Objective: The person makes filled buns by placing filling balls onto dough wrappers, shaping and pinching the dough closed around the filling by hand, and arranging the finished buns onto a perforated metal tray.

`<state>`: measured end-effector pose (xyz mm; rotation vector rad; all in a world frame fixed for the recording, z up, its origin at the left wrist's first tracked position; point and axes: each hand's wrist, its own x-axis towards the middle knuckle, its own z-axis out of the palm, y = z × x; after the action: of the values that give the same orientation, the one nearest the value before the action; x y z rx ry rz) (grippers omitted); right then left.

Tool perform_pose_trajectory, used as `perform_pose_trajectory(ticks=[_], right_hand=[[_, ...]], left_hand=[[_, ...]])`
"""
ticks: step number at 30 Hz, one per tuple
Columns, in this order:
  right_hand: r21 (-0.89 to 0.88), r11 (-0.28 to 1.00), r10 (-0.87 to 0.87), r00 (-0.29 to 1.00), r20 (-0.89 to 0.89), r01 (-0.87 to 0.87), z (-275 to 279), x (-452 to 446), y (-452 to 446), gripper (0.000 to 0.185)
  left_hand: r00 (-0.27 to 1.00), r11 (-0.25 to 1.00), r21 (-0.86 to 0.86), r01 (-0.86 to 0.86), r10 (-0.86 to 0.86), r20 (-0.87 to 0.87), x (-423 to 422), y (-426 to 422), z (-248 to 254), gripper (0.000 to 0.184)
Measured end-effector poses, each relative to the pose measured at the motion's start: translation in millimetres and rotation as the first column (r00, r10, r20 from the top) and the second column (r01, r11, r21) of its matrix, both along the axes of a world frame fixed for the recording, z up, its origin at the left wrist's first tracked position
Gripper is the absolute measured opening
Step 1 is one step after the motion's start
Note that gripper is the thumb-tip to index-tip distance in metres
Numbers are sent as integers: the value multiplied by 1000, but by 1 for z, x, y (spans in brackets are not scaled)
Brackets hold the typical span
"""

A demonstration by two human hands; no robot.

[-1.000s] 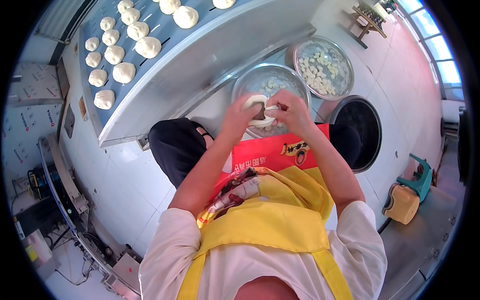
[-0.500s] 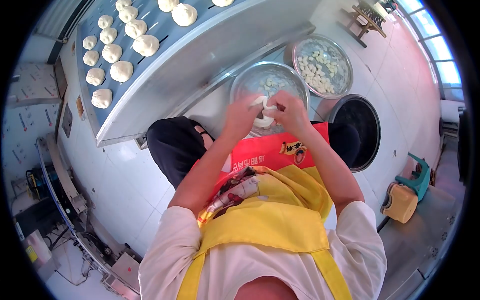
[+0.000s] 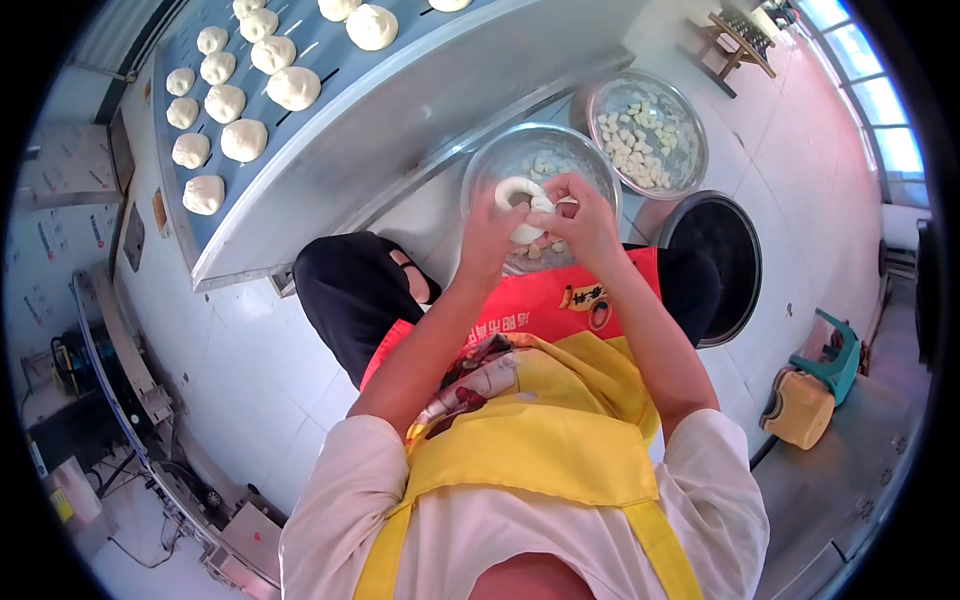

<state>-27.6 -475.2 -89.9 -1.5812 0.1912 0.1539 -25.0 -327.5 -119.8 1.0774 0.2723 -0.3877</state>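
Above a metal basin [image 3: 478, 165] between my knees, both hands work on a curved strip of white dough [image 3: 516, 188]. My left hand [image 3: 486, 235] is closed round the looped side of it. At the other side, my right hand [image 3: 586, 222] pinches a piece of the dough between thumb and fingers. Small pale dough lumps [image 3: 545, 165] lie in the basin below, partly hidden by my hands.
A second metal basin [image 3: 697, 150] with several dough lumps stands behind on the right. Beside it is a black tub [image 3: 750, 240]. Round dough buns [image 3: 243, 141] sit on a blue belt [image 3: 330, 60] at upper left. A green stool [image 3: 845, 345] stands at right.
The dough has turned in my hands and its loop now shows more at upper left. My left hand has shifted slightly down; my right fingers have drawn a little right.
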Motion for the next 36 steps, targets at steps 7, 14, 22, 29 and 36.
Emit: perform_pose_trajectory(ticks=[7,14,22,29,36], right_hand=[[-114,962,253,966,49,-247,0,0,-15,14],[-11,988,152,987,52,-151,-5,3,-16,11],[-130,962,244,969,30,-239,2,-3,-2,10],[-399,897,354,847,396,-188,1,6,-6,8],[-230,926,306,952,-11,-300,24,6,-3,10]], left_hand=[[978,968,136,210,-207,-35,6,16,6,37],[967,962,185,201,-226,121,5,22,15,36],[970,980,-10,-198,198,142,-13,-10,-25,38],[994,996,44,-79,75,85,-3,-5,-4,53],[995,995,87,55,-62,76,3,6,5,61]])
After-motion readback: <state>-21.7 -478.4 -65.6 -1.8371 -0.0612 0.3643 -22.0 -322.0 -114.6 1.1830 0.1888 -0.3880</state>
